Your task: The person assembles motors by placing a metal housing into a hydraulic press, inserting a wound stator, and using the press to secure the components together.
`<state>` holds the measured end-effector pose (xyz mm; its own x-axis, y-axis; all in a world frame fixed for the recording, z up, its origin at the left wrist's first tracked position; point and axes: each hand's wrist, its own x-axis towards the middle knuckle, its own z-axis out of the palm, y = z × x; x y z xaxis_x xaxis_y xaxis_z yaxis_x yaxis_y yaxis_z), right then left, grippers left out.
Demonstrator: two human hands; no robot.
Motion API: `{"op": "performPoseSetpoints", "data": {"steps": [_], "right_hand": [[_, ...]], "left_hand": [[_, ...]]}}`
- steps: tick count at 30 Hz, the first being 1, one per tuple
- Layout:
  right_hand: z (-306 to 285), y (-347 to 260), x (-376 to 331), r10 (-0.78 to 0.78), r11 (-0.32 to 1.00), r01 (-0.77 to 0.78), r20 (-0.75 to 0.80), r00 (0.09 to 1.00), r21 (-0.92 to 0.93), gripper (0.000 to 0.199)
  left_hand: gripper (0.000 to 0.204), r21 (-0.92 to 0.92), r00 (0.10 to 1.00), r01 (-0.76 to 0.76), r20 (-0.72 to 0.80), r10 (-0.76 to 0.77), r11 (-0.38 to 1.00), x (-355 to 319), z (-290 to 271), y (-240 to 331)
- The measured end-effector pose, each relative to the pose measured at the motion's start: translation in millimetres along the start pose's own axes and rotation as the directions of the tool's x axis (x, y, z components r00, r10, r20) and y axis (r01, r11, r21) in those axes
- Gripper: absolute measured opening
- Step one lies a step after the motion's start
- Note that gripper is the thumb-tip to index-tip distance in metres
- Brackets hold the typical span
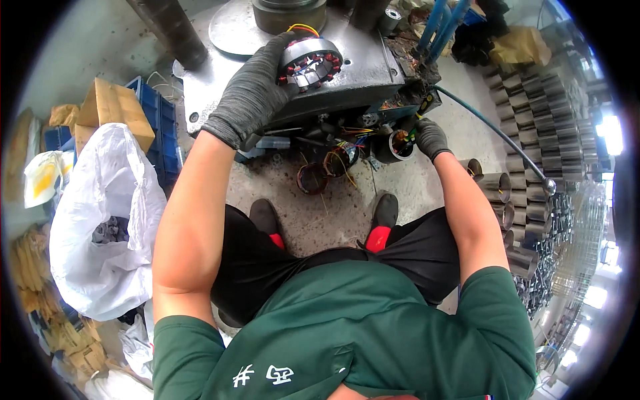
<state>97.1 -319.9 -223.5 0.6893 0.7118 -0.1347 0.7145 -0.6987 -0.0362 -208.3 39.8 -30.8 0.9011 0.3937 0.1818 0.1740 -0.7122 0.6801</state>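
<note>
My left hand [257, 87], in a grey knit glove, grips a motor stator [310, 61]. It is a metal ring with red-and-white windings inside and yellow and red wires at its top. The hand holds it tilted over the front part of the machine's metal bed [363, 80]. On the right, my gloved right hand [432, 139] is closed beside an open white-rimmed pot [401, 145] with copper-coloured contents. Something slim, green and yellow, shows at its fingertips, too small to name.
A round steel block [290, 15] stands on the bed's disc. Wound coils [312, 179] with loose wires lie below, near my shoes. Stacked metal cylinders [527, 113] line the right side. On the left are a white sack [100, 267], a cardboard box [113, 110] and blue crates [163, 127].
</note>
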Motion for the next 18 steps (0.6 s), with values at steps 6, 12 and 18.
{"op": "performPoseSetpoints", "data": {"steps": [6, 12, 18], "right_hand": [[3, -24, 21, 0.038, 0.975, -0.037, 0.004, 0.999, -0.221, 0.025], [12, -1, 40, -0.478, 0.768, 0.376, -0.074, 0.875, -0.519, 0.022], [22, -8, 67, -0.655, 0.511, 0.577, 0.147, 0.741, -0.637, 0.021]], "left_hand": [[0.086, 0.076, 1.000, 0.013, -0.016, -0.012, 0.997, 0, -3, 1], [0.081, 0.084, 0.997, -0.075, -0.013, 0.076, 0.994, -4, -9, 3], [0.084, 0.080, 1.000, -0.031, -0.001, 0.031, 0.996, -5, -13, -2]]}}
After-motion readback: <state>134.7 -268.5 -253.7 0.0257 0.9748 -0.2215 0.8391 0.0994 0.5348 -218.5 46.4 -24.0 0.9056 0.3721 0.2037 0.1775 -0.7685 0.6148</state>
